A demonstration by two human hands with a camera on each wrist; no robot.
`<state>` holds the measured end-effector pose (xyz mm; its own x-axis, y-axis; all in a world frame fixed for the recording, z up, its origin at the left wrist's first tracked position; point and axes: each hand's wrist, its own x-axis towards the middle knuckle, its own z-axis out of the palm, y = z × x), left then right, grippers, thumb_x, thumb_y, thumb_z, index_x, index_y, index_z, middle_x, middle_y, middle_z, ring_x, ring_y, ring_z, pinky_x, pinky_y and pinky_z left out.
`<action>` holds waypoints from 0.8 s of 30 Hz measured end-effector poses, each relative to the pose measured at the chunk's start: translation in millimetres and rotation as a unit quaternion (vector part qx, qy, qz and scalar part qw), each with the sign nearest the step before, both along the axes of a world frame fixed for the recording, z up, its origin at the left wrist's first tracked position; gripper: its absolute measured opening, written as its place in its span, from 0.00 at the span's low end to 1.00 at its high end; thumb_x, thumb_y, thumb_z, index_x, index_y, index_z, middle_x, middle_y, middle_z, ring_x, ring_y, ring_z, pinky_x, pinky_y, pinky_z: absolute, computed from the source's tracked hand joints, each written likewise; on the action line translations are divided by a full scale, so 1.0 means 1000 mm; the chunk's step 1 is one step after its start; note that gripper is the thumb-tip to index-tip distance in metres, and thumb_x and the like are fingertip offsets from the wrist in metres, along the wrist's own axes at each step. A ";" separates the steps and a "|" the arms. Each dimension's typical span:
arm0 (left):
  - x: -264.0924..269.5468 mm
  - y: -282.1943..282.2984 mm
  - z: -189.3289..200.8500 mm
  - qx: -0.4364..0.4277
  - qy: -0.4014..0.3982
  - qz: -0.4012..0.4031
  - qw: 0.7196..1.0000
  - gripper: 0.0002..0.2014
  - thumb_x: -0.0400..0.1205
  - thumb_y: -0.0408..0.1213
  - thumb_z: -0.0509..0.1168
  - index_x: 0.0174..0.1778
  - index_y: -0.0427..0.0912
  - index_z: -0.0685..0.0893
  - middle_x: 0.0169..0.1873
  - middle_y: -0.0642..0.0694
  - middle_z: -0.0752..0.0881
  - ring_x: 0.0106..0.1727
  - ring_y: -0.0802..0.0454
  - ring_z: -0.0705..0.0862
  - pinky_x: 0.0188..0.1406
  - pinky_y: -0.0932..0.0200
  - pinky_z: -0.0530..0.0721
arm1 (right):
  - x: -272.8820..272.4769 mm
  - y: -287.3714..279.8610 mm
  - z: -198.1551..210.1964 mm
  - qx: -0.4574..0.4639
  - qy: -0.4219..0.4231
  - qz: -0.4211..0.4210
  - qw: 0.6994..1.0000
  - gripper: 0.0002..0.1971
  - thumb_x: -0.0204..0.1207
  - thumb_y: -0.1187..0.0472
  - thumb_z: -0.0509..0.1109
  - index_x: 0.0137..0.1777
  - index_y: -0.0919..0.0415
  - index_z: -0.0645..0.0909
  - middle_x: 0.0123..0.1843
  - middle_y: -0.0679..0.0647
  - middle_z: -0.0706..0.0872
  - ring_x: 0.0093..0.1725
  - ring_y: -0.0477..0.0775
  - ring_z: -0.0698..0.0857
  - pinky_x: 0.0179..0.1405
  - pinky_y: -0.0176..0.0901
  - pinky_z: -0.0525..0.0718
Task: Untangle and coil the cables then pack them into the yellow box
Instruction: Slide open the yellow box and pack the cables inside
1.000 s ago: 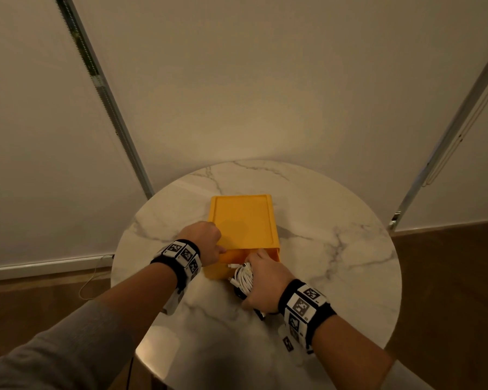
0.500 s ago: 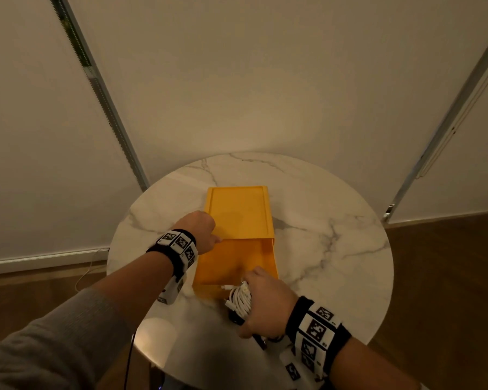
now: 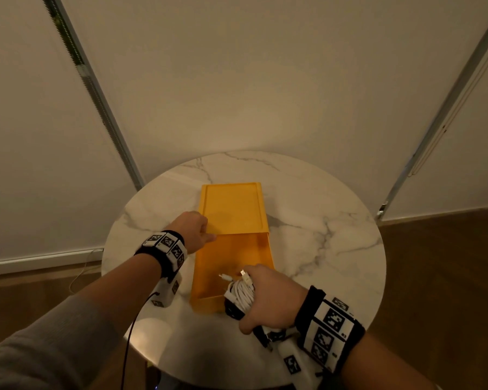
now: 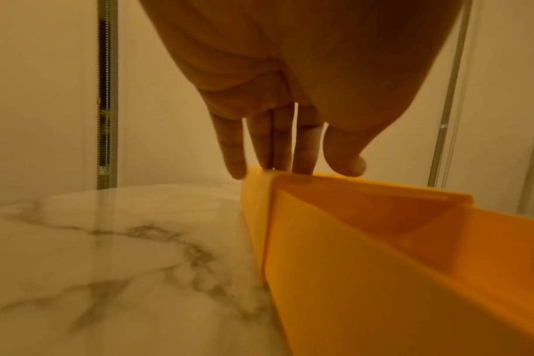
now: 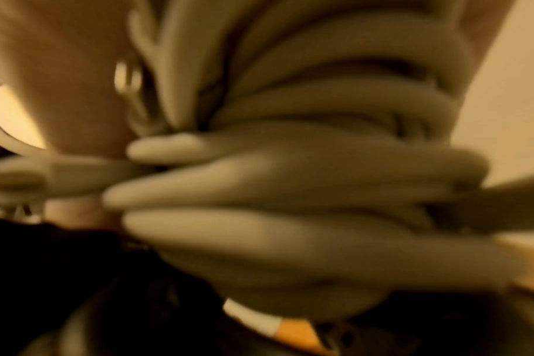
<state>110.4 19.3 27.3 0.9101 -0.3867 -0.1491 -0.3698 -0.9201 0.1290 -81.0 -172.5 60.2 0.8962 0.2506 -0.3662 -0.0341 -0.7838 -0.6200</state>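
The yellow box (image 3: 233, 206) lies on the round marble table (image 3: 321, 235), and its drawer (image 3: 231, 257) is pulled out toward me and stands open. My left hand (image 3: 193, 230) rests at the near-left corner of the box's cover. In the left wrist view its fingertips (image 4: 278, 163) and thumb press down on the cover's top edge (image 4: 366, 185). My right hand (image 3: 268, 299) grips a coiled bundle of white cables (image 3: 241, 295) over the drawer's near-right corner, with two plugs sticking out over the drawer. Something black (image 3: 233, 309) hangs under the bundle. The right wrist view is filled with blurred cable loops (image 5: 320, 168).
The table's edge runs close to my right wrist. Pale wall panels with metal rails (image 3: 96, 102) stand behind the table, and wooden floor (image 3: 448, 263) lies to the right. A thin dark wire (image 3: 127, 342) hangs from my left wrist camera.
The drawer has slid out of the box toward me and is now far open. My right hand has drawn back with the cable bundle, while my left hand stayed on the cover.
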 end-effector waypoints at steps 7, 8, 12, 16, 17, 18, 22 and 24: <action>-0.033 -0.001 0.020 -0.203 -0.035 0.029 0.978 0.22 0.85 0.60 0.57 0.43 0.44 0.83 0.44 0.47 0.86 0.51 0.44 0.85 0.51 0.50 0.82 | 0.019 -0.004 0.025 0.031 -0.070 -0.001 0.997 0.39 0.57 0.53 0.86 0.68 0.50 0.74 0.56 0.44 0.83 0.52 0.48 0.84 0.49 0.49 0.90; -0.043 -0.005 0.028 -0.260 0.018 0.056 0.964 0.29 0.83 0.66 0.54 0.44 0.43 0.85 0.43 0.45 0.88 0.50 0.43 0.87 0.52 0.47 0.84 | 0.024 -0.005 0.027 0.021 -0.079 0.001 0.997 0.40 0.57 0.52 0.86 0.70 0.49 0.73 0.55 0.45 0.83 0.51 0.49 0.84 0.46 0.49 0.90; -0.081 -0.019 0.057 -0.427 0.389 0.120 0.807 0.39 0.77 0.74 0.50 0.63 0.44 0.85 0.56 0.34 0.89 0.55 0.34 0.89 0.53 0.41 0.88 | 0.047 -0.002 0.027 -0.042 -0.119 0.015 0.992 0.45 0.57 0.48 0.84 0.74 0.50 0.67 0.55 0.48 0.83 0.49 0.53 0.85 0.41 0.51 0.90; -0.097 -0.023 0.059 -0.507 0.427 0.078 0.744 0.28 0.80 0.59 0.68 0.68 0.40 0.82 0.60 0.30 0.86 0.58 0.28 0.87 0.53 0.31 0.88 | 0.066 0.005 0.019 -0.081 -0.157 0.036 0.984 0.57 0.57 0.43 0.84 0.83 0.46 0.53 0.68 0.51 0.80 0.60 0.58 0.85 0.54 0.55 0.90; -0.098 -0.025 0.058 -0.521 0.414 0.082 0.742 0.27 0.80 0.56 0.71 0.66 0.39 0.82 0.59 0.31 0.86 0.57 0.28 0.87 0.54 0.29 0.87 | 0.069 0.006 0.018 -0.092 -0.158 0.045 0.982 0.62 0.58 0.42 0.83 0.86 0.45 0.46 0.72 0.52 0.78 0.62 0.58 0.85 0.56 0.56 0.89; -0.098 -0.026 0.056 -0.530 0.406 0.087 0.740 0.25 0.80 0.54 0.72 0.65 0.38 0.83 0.58 0.31 0.87 0.56 0.30 0.88 0.53 0.30 0.88 | 0.072 0.006 0.018 -0.101 -0.158 0.055 0.981 0.65 0.60 0.42 0.83 0.87 0.44 0.40 0.74 0.52 0.77 0.63 0.59 0.85 0.56 0.57 0.89; -0.097 -0.025 0.047 -0.565 0.391 0.094 0.720 0.22 0.81 0.51 0.72 0.63 0.38 0.85 0.59 0.30 0.87 0.59 0.31 0.87 0.53 0.29 0.87 | 0.079 0.004 0.014 -0.092 -0.165 0.080 0.979 0.73 0.60 0.43 0.84 0.83 0.38 0.23 0.70 0.53 0.74 0.55 0.58 0.85 0.48 0.58 0.91; -0.097 -0.024 0.042 -0.576 0.390 0.114 0.709 0.20 0.81 0.49 0.71 0.63 0.39 0.86 0.59 0.30 0.86 0.61 0.31 0.86 0.56 0.25 0.85 | 0.081 0.001 0.013 -0.072 -0.161 0.085 0.981 0.75 0.57 0.42 0.86 0.82 0.34 0.22 0.68 0.52 0.71 0.53 0.59 0.84 0.46 0.59 0.91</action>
<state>13.8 -4.6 69.4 0.7835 -0.5162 -0.3460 0.3685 -0.0624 0.9275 -0.3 -171.8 73.2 0.9210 0.3729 -0.1128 0.2842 -0.8411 -0.4601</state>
